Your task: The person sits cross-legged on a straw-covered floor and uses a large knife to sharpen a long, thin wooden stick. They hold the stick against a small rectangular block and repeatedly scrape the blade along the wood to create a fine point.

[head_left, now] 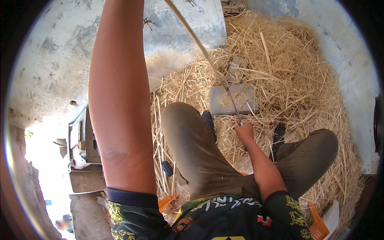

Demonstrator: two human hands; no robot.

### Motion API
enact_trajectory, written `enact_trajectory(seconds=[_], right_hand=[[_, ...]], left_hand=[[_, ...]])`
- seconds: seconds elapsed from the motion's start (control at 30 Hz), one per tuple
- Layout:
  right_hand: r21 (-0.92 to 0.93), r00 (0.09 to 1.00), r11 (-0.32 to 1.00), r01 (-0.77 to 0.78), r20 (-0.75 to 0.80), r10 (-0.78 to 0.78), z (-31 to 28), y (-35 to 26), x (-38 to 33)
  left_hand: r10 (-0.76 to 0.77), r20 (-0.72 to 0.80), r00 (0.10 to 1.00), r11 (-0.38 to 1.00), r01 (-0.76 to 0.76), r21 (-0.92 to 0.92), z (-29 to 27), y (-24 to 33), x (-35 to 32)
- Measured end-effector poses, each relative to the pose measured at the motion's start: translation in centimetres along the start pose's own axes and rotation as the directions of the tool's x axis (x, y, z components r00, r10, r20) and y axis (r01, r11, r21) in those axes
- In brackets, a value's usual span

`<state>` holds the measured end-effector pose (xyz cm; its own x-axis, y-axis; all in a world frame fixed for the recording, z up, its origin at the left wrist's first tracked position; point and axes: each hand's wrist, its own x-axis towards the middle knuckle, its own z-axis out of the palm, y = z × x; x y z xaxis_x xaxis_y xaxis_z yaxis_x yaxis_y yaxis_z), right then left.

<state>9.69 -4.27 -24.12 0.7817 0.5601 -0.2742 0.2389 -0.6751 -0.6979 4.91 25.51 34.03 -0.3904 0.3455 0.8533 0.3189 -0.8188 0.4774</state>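
Note:
A long, thin bamboo strip (pixel 199 43) slants from the top edge down to my right hand (pixel 245 132), whose fingers are closed around its lower end. Near the fist the strip looks darker and narrower, with a small bright glint; I cannot tell whether a blade lies against it. My left arm stretches far forward, and its hand is beyond the top edge. Under the strip, a flat grey-brown block (pixel 233 99) rests on the shavings between my bent knees. A smaller rough piece (pixel 237 68) lies just past it.
A thick heap of pale shavings (pixel 288 60) covers the floor around my legs. Worn grey walls stand left (pixel 52 68) and right (pixel 348 52). Orange plastic parts (pixel 318 224) show beside me. A small dark object (pixel 167 169) lies by my left leg, and a wooden frame (pixel 83 138) stands farther left.

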Motion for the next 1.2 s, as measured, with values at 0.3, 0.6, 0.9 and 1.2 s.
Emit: enact_trajectory(seconds=[0.3, 0.6, 0.9, 1.2], right_hand=[[0.321, 0.963, 0.912, 0.256, -0.006, -0.268, -6.4, -11.0, -2.3], [0.052, 0.995, 0.998, -0.037, 0.091, 0.032, 0.8, 3.2, -0.2], [0.241, 0.989, 0.961, 0.133, 0.025, -0.143, -2.5, -4.1, 0.3], [0.022, 0.984, 0.995, -0.092, 0.154, 0.088, -0.9, -1.1, -0.1]], left_hand=[[-0.149, 0.107, 0.983, 0.963, 0.169, -0.211, -3.2, -0.1, -0.7], [-0.154, 0.153, 0.976, 0.938, 0.193, -0.289, -2.8, 0.5, -1.7], [-0.158, 0.186, 0.970, 0.907, 0.217, -0.360, -2.3, 0.5, -1.7], [-0.159, 0.204, 0.966, 0.897, 0.228, -0.379, -2.5, 0.1, -2.1]])
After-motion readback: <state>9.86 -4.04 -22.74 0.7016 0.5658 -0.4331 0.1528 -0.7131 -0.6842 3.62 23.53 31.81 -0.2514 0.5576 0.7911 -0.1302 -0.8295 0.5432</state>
